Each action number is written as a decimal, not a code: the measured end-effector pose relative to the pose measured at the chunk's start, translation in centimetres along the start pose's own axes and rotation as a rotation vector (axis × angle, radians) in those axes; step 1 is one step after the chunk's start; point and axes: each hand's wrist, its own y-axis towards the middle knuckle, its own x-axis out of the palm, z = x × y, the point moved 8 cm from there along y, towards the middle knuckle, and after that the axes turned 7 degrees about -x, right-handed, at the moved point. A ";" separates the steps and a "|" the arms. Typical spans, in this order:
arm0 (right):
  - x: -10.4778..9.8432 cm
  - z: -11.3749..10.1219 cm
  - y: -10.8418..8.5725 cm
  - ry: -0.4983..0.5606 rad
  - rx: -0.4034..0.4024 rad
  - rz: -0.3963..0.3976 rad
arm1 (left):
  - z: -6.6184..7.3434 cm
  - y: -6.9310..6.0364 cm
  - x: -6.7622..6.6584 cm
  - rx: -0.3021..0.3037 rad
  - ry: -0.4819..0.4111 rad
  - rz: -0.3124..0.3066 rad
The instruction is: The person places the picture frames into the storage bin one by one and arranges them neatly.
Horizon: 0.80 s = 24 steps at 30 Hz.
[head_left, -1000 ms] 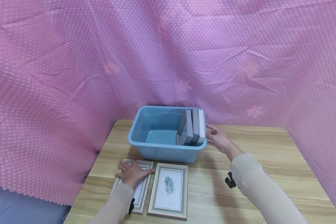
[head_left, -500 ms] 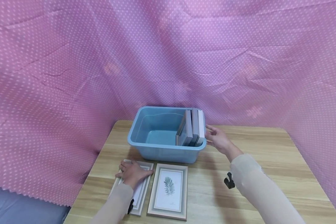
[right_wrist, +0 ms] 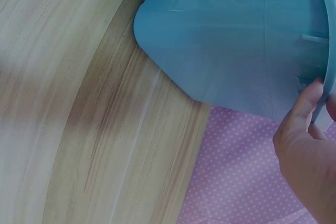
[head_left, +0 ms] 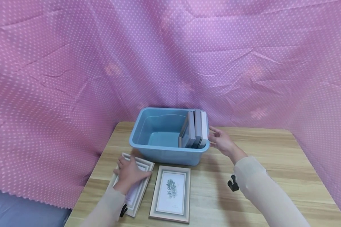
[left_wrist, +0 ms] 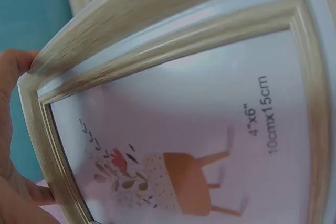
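Note:
My left hand [head_left: 129, 172] grips a light wood-toned frame [head_left: 140, 192] across its far end; the frame is tilted, its far end raised in front of the tub. In the left wrist view, fingers and thumb hold the edges of this frame [left_wrist: 315, 108], whose picture shows an orange-brown pot with leaves. My right hand [head_left: 223, 142] holds the right rim of the blue tub [head_left: 164, 154]; in the right wrist view the hand [right_wrist: 310, 150] pinches the rim of the tub [right_wrist: 226, 40]. Several frames [head_left: 199, 126] stand upright at the tub's right end.
A second frame with a green leaf print [head_left: 171, 190] lies flat on the wooden table [head_left: 261, 176], right of the held frame. Pink dotted cloth [head_left: 170, 56] hangs behind the table and along both sides.
My left hand has lifted the far end of its frame and shifted it slightly left, turning it askew. My right hand stays at the tub's rim.

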 end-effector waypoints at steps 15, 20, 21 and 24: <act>0.4 0.1 -0.4 0.013 -0.012 0.004 | -0.5 -0.7 -4.5 0.162 -0.135 0.057; 0.4 0.4 -0.3 0.015 -0.022 0.015 | -0.7 -1.1 -5.7 0.192 -0.180 0.090; 0.4 0.5 -0.3 0.019 -0.021 0.020 | -0.8 -1.2 -5.9 0.197 -0.192 0.094; 0.5 0.6 -0.3 0.018 -0.021 0.027 | -1.1 -1.4 -6.5 0.218 -0.224 0.107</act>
